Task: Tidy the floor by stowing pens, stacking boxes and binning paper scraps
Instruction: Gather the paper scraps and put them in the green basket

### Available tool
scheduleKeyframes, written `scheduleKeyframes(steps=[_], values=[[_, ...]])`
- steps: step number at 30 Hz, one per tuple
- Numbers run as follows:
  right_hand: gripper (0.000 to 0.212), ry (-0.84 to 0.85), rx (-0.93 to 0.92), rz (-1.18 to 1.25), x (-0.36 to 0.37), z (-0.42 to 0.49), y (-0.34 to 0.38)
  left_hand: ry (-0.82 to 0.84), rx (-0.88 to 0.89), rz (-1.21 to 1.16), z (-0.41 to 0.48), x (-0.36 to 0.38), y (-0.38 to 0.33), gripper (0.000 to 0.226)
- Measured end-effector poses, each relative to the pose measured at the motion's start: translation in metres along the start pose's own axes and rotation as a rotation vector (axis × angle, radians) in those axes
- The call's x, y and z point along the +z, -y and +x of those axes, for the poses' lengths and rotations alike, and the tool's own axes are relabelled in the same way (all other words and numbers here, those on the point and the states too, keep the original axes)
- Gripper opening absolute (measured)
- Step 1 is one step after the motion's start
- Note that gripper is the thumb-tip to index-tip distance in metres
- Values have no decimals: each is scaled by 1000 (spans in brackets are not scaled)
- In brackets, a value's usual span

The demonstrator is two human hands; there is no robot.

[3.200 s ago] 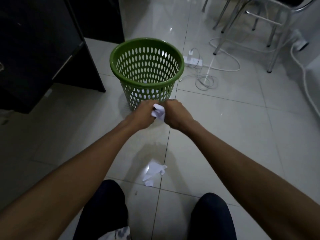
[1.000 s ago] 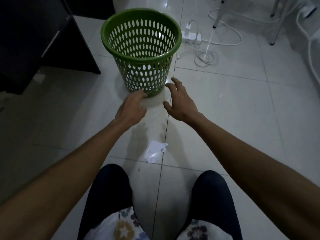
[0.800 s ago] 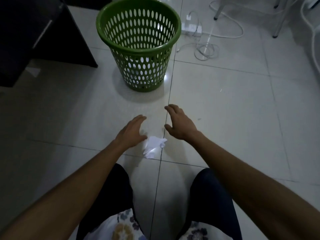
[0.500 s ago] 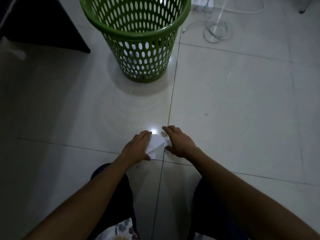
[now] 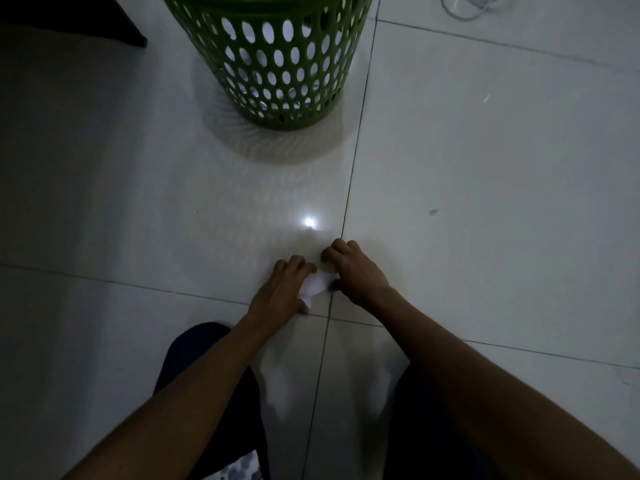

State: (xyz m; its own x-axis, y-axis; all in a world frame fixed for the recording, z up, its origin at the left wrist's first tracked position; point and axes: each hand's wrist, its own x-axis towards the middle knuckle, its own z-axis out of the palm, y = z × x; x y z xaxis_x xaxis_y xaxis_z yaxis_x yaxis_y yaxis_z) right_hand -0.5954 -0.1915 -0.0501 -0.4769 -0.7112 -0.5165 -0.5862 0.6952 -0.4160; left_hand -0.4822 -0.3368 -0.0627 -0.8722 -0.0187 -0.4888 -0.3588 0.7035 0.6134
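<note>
A white crumpled paper scrap [image 5: 317,285] lies on the pale tiled floor just ahead of my knees. My left hand [image 5: 282,289] presses on its left side with fingers curled over it. From the right, my right hand [image 5: 353,271] closes its fingers on the scrap. Most of the paper is hidden between the two hands. The green perforated waste basket [image 5: 277,64] stands further ahead on the floor, with white paper visible through its holes.
A dark cabinet corner [image 5: 131,32] reaches the floor at the top left. A loop of white cable [image 5: 464,10] lies at the top right. My dark-trousered knees [image 5: 194,355] are at the bottom of the view.
Both hands left the basket, came back down to the scrap on the floor and closed around it. The view tilted down, so the basket rim is out of frame.
</note>
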Motion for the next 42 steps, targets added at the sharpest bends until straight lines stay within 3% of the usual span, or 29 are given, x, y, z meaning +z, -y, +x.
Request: scheduleKeyframes(steps=[10, 21, 32, 42], values=[[24, 12, -22, 32, 7, 1, 9, -190, 153, -90, -14, 6, -1, 21], [17, 136, 7, 25, -8, -8, 18, -146, 117, -159, -10, -8, -21, 14], [25, -36, 81, 11, -110, -23, 38, -346, 125, -58, -11, -84, -72, 18], [21, -338, -12, -46, -224, -58, 80, -580, 339, 0, -31, -190, -136, 14]])
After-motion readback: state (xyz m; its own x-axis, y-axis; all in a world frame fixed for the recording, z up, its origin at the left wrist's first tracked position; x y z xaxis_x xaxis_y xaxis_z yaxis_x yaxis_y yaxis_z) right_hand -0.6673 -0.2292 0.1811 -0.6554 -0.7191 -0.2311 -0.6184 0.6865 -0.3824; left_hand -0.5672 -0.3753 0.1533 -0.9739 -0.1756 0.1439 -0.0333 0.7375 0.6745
